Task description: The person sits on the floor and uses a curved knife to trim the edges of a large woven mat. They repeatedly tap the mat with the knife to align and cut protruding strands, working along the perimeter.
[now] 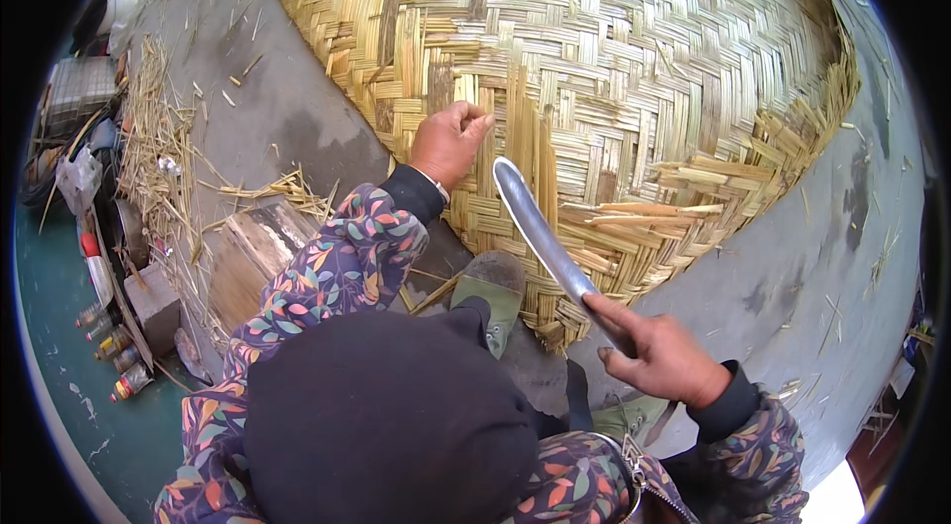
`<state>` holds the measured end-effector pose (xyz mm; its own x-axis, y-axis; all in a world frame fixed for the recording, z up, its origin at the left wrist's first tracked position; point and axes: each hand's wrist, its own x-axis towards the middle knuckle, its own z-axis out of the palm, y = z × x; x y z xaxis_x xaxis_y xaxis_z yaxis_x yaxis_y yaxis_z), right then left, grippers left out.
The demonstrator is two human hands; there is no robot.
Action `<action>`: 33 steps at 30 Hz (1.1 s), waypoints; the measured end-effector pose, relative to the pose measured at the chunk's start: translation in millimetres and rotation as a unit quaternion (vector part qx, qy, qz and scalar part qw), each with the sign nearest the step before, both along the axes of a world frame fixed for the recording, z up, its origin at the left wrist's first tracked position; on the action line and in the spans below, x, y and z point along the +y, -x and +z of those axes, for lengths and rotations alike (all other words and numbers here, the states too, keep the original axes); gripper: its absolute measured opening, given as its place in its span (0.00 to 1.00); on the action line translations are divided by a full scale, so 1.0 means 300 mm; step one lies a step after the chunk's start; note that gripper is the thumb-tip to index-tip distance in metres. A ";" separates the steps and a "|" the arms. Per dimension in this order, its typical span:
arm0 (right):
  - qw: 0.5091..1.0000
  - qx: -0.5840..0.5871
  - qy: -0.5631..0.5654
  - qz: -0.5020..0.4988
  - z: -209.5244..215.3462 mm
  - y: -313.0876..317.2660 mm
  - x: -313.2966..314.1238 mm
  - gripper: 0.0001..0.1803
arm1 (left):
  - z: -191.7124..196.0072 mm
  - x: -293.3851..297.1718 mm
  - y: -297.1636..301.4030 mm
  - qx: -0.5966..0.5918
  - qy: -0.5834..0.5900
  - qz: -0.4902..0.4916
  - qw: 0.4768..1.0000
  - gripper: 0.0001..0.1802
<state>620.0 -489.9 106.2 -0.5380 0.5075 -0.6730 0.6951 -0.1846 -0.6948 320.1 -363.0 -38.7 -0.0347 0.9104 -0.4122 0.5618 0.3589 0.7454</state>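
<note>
A large woven mat [594, 58] of split yellowish strips spreads before me, its near corner close to my shoes. My left hand [451, 143] is closed over the mat's left part, thumb and fingertips pressed together; what they pinch, if anything, is too small to make out. In my right hand [659, 351] is a long, slightly curved metal tool [545, 232], grey and blade-like with a rounded tip. That tip points up and left over the mat, a short way from my left hand. Several loose strip ends [654, 215] stick out near the mat's right edge.
A wooden block [263, 262] lies left of my left forearm. Straw scraps [154, 138] are heaped beyond it. Farther left, several bottles or cans [124, 361] lie beside a grey block [154, 311]. My green shoes [490, 301] are at the mat's near corner, on grey floor.
</note>
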 end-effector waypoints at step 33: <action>0.985 -0.102 -0.103 -0.097 -0.092 0.270 0.081 0.28 | 0.033 -0.039 -0.041 -0.318 0.205 0.197 0.904 0.16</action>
<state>539.0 -465.6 78.8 -0.2805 0.7251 -0.6289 0.7900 -0.1977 -0.5804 332.3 -374.7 -28.8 0.0398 0.6445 -0.7636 -0.1667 0.7578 0.6309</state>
